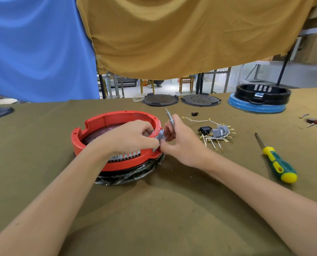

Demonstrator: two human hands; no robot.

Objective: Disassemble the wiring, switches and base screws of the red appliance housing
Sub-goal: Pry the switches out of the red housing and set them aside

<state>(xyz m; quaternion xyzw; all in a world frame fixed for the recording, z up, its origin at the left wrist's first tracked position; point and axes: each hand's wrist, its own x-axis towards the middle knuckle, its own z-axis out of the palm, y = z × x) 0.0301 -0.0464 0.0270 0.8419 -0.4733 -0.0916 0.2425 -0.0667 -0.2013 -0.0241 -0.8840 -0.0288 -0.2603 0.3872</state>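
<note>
The left hand [133, 134] pinched a grey switch [161, 136] at the right rim of the red appliance housing [115, 117], which stood on the table [172, 209]. The right hand [179, 139] held a thin grey tool [169, 117] and gripped the same switch from outside. The switch sat between both hands, touching each. In my judgement, it should be eased straight out with the housing steadied, since levering risks cracking the rim.

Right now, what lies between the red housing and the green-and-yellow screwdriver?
In the head view: the right hand, then a pile of removed wires and grey switches.
</note>
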